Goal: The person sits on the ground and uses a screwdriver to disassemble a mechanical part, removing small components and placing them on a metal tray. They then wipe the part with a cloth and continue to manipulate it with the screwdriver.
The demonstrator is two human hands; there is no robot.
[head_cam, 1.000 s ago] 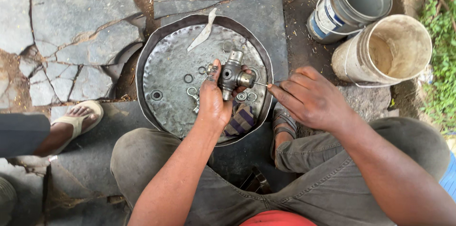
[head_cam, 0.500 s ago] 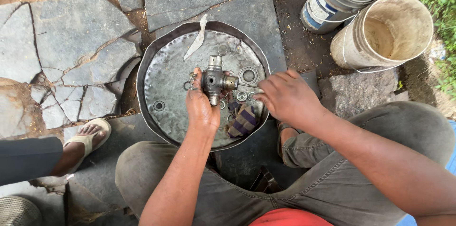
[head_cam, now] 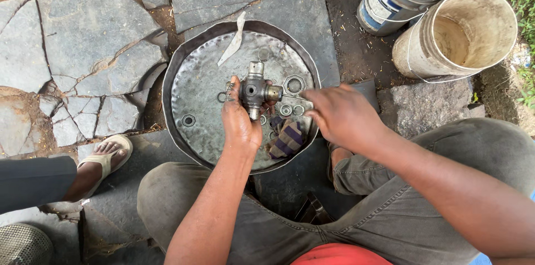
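cross-shaped joint (head_cam: 254, 91) above round metal tray (head_cam: 195, 53), two buckets (head_cam: 457, 33) at right

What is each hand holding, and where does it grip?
Left hand grips the cross-shaped metal joint by its left arm; right hand pinches a thin tool's end.

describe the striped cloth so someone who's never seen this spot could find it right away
Start at the big round metal pan on the stone paving. Near its lower right rim, under the metal cross piece held in the left hand, lies a crumpled striped cloth. It is the only soft thing there, banded dark and tan among small grey metal rings.
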